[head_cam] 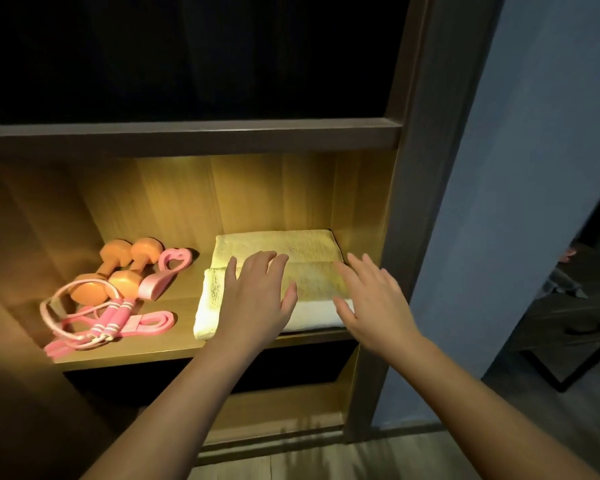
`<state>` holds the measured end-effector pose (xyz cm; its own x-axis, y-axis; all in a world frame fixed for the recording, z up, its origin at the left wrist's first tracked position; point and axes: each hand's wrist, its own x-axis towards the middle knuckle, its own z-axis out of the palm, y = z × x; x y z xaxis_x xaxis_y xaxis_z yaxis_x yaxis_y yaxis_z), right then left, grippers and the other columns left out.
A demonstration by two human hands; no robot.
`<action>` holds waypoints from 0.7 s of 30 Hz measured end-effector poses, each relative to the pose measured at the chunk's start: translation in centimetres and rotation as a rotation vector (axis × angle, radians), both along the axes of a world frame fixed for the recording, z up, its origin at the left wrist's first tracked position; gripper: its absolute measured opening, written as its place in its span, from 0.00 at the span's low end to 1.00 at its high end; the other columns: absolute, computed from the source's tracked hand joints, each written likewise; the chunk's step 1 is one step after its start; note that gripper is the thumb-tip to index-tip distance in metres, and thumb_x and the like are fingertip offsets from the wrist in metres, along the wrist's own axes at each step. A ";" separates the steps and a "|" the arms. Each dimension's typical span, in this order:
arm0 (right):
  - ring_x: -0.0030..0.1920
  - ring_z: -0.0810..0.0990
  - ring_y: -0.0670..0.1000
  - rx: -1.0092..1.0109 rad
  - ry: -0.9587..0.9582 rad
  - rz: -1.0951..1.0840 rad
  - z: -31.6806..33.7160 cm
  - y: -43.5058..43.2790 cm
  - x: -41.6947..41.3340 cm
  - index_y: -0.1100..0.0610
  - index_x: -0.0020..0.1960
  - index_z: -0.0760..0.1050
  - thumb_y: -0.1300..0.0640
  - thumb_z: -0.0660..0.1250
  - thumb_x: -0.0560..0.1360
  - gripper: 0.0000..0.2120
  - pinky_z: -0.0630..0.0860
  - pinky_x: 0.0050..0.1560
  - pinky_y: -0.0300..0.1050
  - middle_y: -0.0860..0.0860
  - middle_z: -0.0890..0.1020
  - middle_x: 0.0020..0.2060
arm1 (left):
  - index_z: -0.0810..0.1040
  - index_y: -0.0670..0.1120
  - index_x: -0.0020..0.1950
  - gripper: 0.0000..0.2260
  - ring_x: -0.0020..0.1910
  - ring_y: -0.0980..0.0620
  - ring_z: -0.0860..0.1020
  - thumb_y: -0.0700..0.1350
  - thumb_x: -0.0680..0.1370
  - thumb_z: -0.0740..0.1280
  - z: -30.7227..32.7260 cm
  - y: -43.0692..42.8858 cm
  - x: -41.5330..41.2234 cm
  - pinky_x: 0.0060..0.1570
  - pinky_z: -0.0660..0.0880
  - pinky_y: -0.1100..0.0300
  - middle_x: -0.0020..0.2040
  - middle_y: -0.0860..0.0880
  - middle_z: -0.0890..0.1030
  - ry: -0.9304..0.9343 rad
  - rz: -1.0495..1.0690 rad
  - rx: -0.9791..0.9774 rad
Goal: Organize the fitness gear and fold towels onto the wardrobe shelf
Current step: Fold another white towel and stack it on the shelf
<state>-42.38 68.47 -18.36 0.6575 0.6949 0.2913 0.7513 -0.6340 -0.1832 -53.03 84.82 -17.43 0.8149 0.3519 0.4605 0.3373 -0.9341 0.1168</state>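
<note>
The towel (312, 282), lying long from left to right, is being covered by the open left hand (257, 292) at its middle and the open right hand (371, 299) at its right end.

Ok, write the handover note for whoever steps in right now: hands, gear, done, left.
Left hand: open, fingers spread flat on the front towel.
Right hand: open, over that towel's right end; contact unclear.
On the lit shelf, right side: front towel folded, overlapping the folded back towel.
Left side: orange dumbbells, pink jump rope, pink band, pink heart-loop grip.
Done: gear and towels are on the shelf.
Left: probably just squaring the front towel, then taking the hands away.
</note>
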 end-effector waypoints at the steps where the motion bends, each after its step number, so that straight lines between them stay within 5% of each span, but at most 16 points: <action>1: 0.78 0.49 0.51 -0.007 0.000 0.015 -0.2 0.8 0.5 0.47 0.78 0.54 0.45 0.54 0.81 0.26 0.49 0.76 0.51 0.48 0.55 0.78 | 0.71 0.49 0.69 0.20 0.68 0.50 0.69 0.54 0.79 0.60 -0.3 0.6 0.5 0.72 0.55 0.43 0.67 0.50 0.73 0.014 -0.002 0.003; 6: 0.74 0.62 0.53 -0.070 0.014 0.059 -0.2 5.2 4.5 0.51 0.77 0.58 0.46 0.57 0.81 0.26 0.57 0.74 0.52 0.51 0.66 0.73 | 0.74 0.48 0.66 0.22 0.62 0.48 0.76 0.56 0.78 0.55 -0.5 4.3 4.3 0.66 0.66 0.40 0.61 0.48 0.78 0.106 0.038 0.014; 9: 0.63 0.71 0.52 -0.104 0.048 0.051 2.2 6.8 5.8 0.53 0.74 0.62 0.45 0.56 0.80 0.24 0.65 0.68 0.50 0.51 0.74 0.63 | 0.70 0.50 0.71 0.22 0.63 0.48 0.74 0.57 0.80 0.56 1.9 5.7 5.6 0.67 0.64 0.43 0.64 0.49 0.76 0.210 0.059 -0.034; 13: 0.62 0.73 0.53 -0.137 0.085 0.054 7.3 7.3 5.6 0.52 0.72 0.64 0.45 0.55 0.81 0.23 0.66 0.67 0.51 0.51 0.75 0.61 | 0.67 0.51 0.73 0.23 0.65 0.48 0.73 0.58 0.81 0.55 7.4 6.1 5.5 0.69 0.63 0.45 0.65 0.50 0.76 0.297 0.039 -0.069; 16: 0.67 0.69 0.54 -0.143 0.142 0.061 11.6 5.9 4.3 0.52 0.74 0.63 0.46 0.57 0.80 0.24 0.63 0.70 0.53 0.51 0.72 0.65 | 0.66 0.51 0.74 0.26 0.67 0.48 0.70 0.61 0.79 0.50 11.5 5.3 4.0 0.70 0.61 0.46 0.68 0.49 0.73 0.338 0.002 -0.124; 19: 0.77 0.55 0.56 -0.150 0.243 0.029 15.4 3.3 2.6 0.51 0.77 0.58 0.47 0.56 0.81 0.26 0.54 0.75 0.53 0.51 0.61 0.76 | 0.62 0.52 0.76 0.36 0.73 0.49 0.62 0.64 0.72 0.38 14.6 3.6 2.0 0.72 0.57 0.47 0.74 0.49 0.66 0.429 -0.059 -0.233; 21: 0.78 0.50 0.54 -0.141 0.271 -0.005 17.0 1.3 1.7 0.49 0.77 0.56 0.47 0.56 0.81 0.26 0.51 0.75 0.51 0.50 0.57 0.78 | 0.59 0.52 0.77 0.34 0.75 0.49 0.60 0.64 0.75 0.40 16.0 2.6 1.4 0.72 0.56 0.49 0.75 0.50 0.63 0.475 -0.105 -0.273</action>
<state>-40.63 69.75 -1.39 0.7014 0.7128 0.0059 0.6840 -0.6707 -0.2869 -51.66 87.38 -1.46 0.9480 0.3122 -0.0619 0.3181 -0.9229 0.2171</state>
